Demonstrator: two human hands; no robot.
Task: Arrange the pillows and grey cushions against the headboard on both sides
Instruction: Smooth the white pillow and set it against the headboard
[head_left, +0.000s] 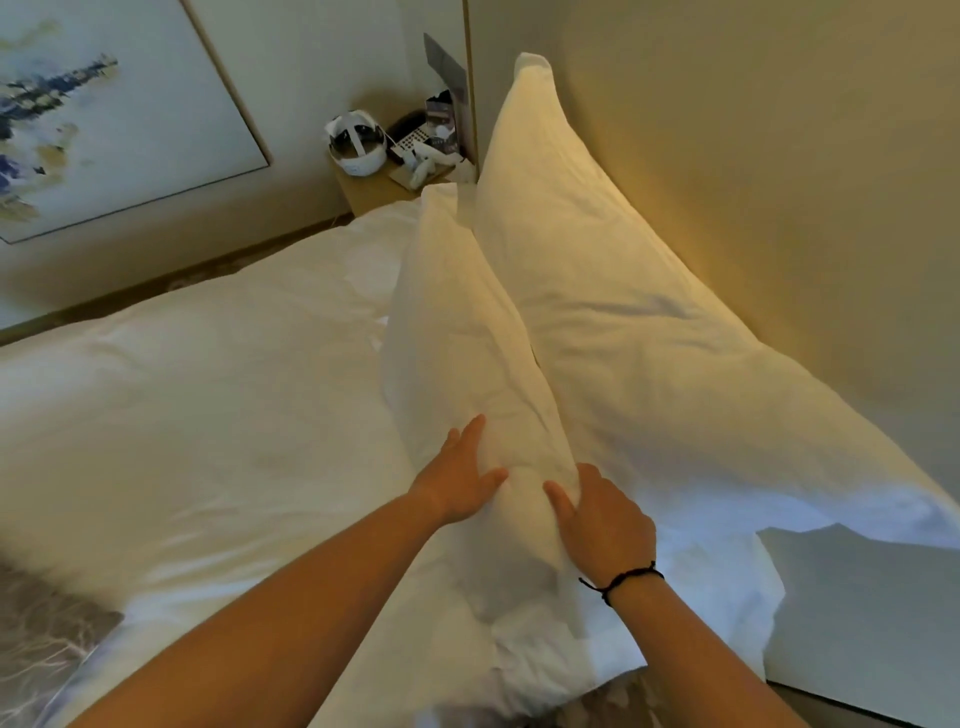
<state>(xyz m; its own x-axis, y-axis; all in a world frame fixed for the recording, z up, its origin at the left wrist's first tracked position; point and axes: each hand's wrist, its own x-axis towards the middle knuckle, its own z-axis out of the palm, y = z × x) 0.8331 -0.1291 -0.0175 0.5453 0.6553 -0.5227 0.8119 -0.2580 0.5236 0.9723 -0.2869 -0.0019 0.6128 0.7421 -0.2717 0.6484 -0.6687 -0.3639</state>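
Front pillow (457, 332): white, stands on its long edge, runs from the lower centre of the frame up toward the upper centre; it leans against the back pillow.
Back pillow (613, 291): white, larger in the frame, lies right of the front pillow and rests against the headboard (779, 156), its top corner at the upper centre.
Left hand (457, 486): lower centre, fingers straight and spread, palm pressed flat on the left face of the front pillow.
Right hand (605, 525): lower centre, just right of the left hand, fingers relaxed and laid on the near end of the front pillow; whether the far fingers curl into the cloth cannot be told. A dark cord (623, 579) circles the wrist.
Duvet (197, 395): white, creased, fills the left and centre of the frame.
Grey cushion (41, 639): patterned, lower left corner, lies on the duvet, well apart from both pillows.
Nightstand (374, 192): upper centre, beyond the pillows; it carries a white headset (358, 143), a phone (410, 137) and small items too blurred to name.
Painting (104, 104): framed, upper left.
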